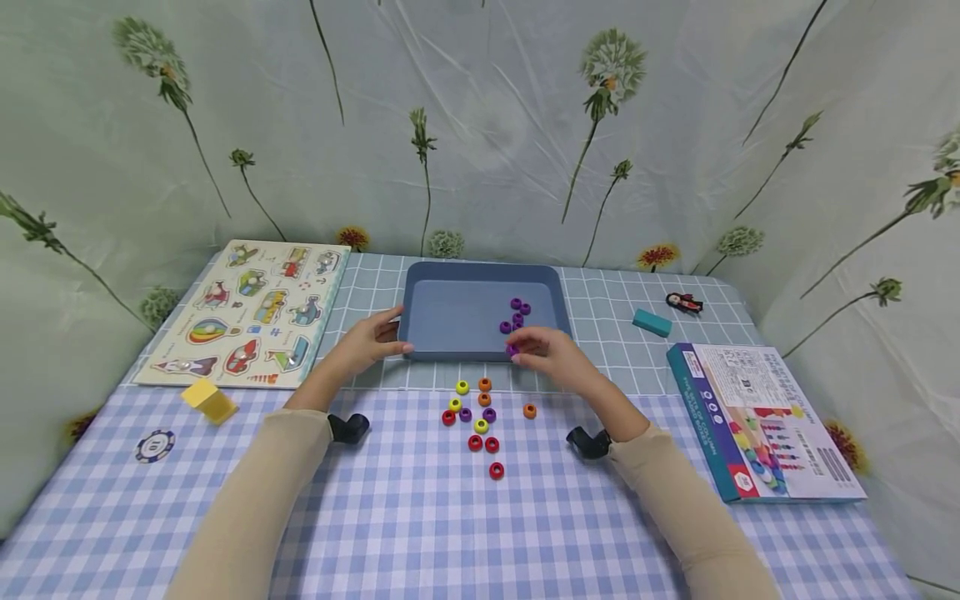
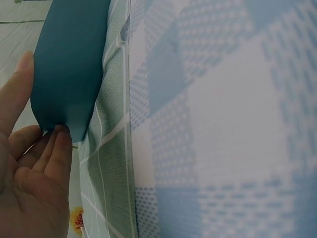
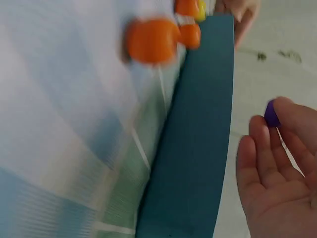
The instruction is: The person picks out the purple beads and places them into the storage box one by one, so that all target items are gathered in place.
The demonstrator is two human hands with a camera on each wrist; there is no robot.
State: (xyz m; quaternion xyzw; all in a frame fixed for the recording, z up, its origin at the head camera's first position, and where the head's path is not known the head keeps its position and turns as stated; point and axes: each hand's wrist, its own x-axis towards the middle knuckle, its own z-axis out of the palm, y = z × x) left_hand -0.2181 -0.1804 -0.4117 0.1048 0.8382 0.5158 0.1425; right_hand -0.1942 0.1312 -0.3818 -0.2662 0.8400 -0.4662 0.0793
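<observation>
A blue-grey tray (image 1: 465, 353) stands at the back middle of the table. My left hand (image 1: 375, 337) holds its front left corner, thumb at the front rim and fingers at the left side. Over the tray's front right part, my right hand (image 1: 558, 358) pinches a purple bead (image 3: 270, 114) between thumb and fingertips. Several purple beads (image 1: 516, 303) lie inside the tray on its right half. In front of the tray, loose beads are scattered on the cloth: red beads (image 1: 492, 445), yellow beads (image 1: 481, 426), orange beads (image 1: 530, 411) and two purple beads (image 1: 466, 414).
At left are a picture puzzle board (image 1: 247, 312), a yellow block (image 1: 210, 402) and a poker chip (image 1: 155, 447). At right lie a teal block (image 1: 652, 323), a small doll figure (image 1: 684, 303) and a flat toy box (image 1: 765, 425). Floral fabric hangs behind the table.
</observation>
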